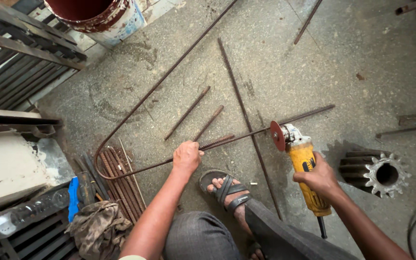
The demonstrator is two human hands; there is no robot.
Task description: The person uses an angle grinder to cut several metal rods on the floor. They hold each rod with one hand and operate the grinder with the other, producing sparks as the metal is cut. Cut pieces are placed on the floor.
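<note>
Nearest the viewer, a sandalled foot (227, 190) is planted on the concrete floor (314, 72) between the person's two arms. To its left lie a crumpled rag (99, 228), a clear plastic bottle (20, 216) and a bundle of short rusty rods (121, 180).

The left hand (187, 156) is closed in a fist around a long bent steel rod (246, 136), pressing it against the floor. The right hand (319, 177) is wrapped tightly around the body of a yellow angle grinder (304, 166). Its red cutting disc (278, 136) is held upright, touching or just beside the rod, which runs from the fist rightward past the disc; actual contact cannot be told.

The step in hand is judged to be a cut through the rod at the disc. The next move would call for a steady downward feed of the disc, with the rod kept pinned firmly so that it does not jump.

Right of the grinder a heavy toothed gear (376, 171) rests on the floor. Farther off, several loose rods (239, 96) are scattered, and a paint-stained drum (107, 17) stands at the top left.
</note>
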